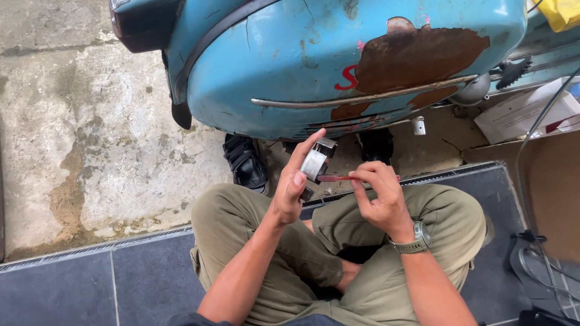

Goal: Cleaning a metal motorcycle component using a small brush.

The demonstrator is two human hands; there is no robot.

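Observation:
My left hand (pixel 294 184) grips a small grey metal part (pixel 316 160), held upright between thumb and fingers above my crossed legs. My right hand (pixel 377 194), with a green watch on its wrist, pinches a thin red tool (pixel 334 178) whose tip points left and meets the metal part's lower side. Both hands hover just in front of the rusty blue scooter body (pixel 290 66).
I sit cross-legged in olive trousers on dark grey tiles (pixel 145 278) beside a metal drain strip. Black shoes (pixel 244 162) lie under the scooter on stained concrete. A white box (pixel 519 111), brown cardboard (pixel 550 187) and black cables (pixel 534 265) lie at right.

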